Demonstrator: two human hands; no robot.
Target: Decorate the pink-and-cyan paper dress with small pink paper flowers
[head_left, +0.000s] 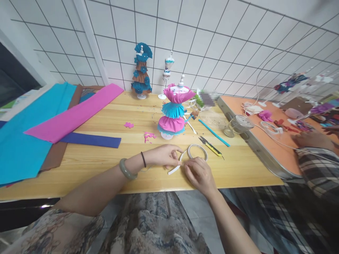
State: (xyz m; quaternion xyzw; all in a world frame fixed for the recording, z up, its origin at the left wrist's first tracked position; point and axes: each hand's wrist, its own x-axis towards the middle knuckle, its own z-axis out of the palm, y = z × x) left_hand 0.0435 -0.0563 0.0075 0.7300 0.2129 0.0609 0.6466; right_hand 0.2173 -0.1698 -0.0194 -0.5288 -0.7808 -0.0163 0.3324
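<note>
My left hand (164, 156) and my right hand (199, 173) meet near the front edge of the wooden table (106, 123). Both pinch a white tape strip (175, 169) that runs off a thin roll of white tape (197, 151) lying flat just behind my fingers. The strip's loose end points toward me. A pink and blue crepe paper doll (172, 111) stands upright behind the roll. Yellow-handled snips (210, 145) lie to the right of the roll.
Sheets of pink (76, 114), blue (23, 141), dark blue and brown crepe paper cover the table's left. More paper dolls (141, 72) stand by the tiled wall. A blue stick (213, 132) and glass jars (239, 125) lie right. Another person's hand (311, 139) works at the orange table (265, 141).
</note>
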